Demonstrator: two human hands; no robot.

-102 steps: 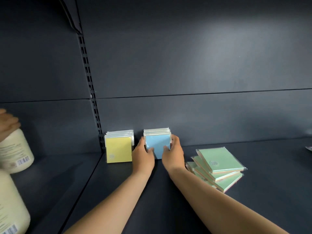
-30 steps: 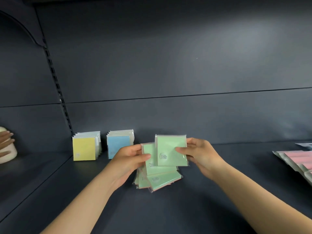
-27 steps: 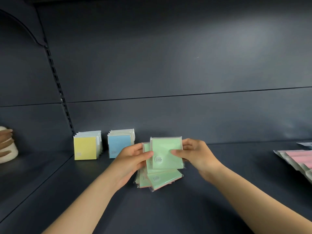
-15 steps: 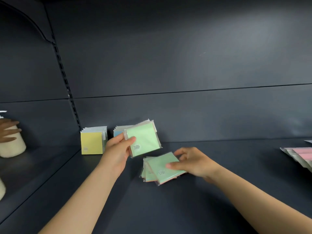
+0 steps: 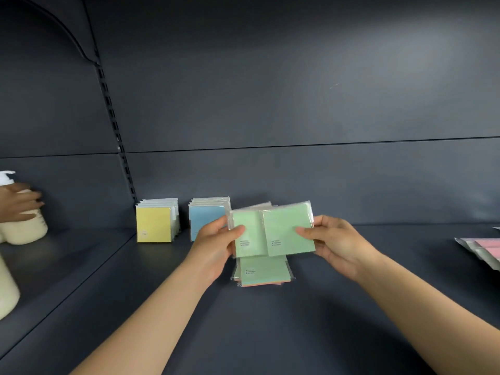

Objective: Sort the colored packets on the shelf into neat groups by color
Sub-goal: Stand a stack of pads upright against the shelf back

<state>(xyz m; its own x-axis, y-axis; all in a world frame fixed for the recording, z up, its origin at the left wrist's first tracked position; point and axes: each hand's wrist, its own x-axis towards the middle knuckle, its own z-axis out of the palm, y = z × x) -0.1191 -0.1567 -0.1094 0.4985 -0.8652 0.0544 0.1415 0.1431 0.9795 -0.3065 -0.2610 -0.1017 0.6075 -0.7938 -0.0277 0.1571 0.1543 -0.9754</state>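
Head view, mid-frame: my left hand (image 5: 216,246) and right hand (image 5: 334,243) each pinch green packets (image 5: 273,232) above the flat green pile (image 5: 261,272) — light, slick film, I'd judge — so I'll grip their side edges firmly.

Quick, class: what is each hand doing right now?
Left hand: closed on green packets.
Right hand: closed on a front green packet.
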